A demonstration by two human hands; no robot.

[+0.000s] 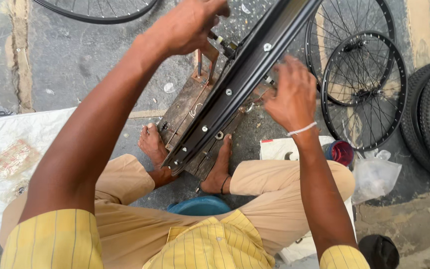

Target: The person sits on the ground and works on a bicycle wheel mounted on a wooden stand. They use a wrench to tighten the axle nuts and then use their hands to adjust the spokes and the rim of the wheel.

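Black rim edge-up on its wooden stand, both hands working at it.

The left hand is clenched on a tool beyond the rim; the right hand pinches spoke fittings beside it. Probably best to hold the rim steady, turning each nipple evenly; finished wheels lie right of the rim.

Black rim: far end cut off by top edge | left hand: fingertips hidden above rim, grip unclear | right hand: fingers blurred beside rim | spoked wheel: mostly out of frame.
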